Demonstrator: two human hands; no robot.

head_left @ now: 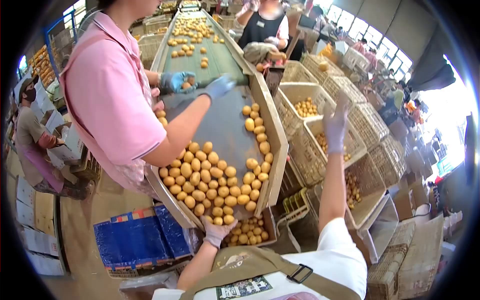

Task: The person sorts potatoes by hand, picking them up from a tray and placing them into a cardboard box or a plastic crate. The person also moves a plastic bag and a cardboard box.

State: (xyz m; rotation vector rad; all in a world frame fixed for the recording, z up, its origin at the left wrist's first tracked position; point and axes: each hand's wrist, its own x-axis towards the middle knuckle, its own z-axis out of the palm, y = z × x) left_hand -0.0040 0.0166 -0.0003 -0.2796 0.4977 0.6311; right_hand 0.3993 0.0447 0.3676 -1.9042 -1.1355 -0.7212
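Note:
My left hand, in a pale glove, is at the lower lip of the sorting chute. Its fingers are spread and rest against the lowest of the round yellow-brown produce, which looks like small potatoes or fruit. Just below that lip, more of the same produce fills a box. Stretched out to the right, my gloved right hand is above the plastic crates with its fingers extended. Nothing shows in it. Beneath and around it, crates hold small amounts of the produce.
A co-worker in pink leans over the chute from the left, with blue-gloved hands above it. A green conveyor belt carries produce from the back. Another person stands beyond. A blue-covered box lies lower left; stacked crates stand right.

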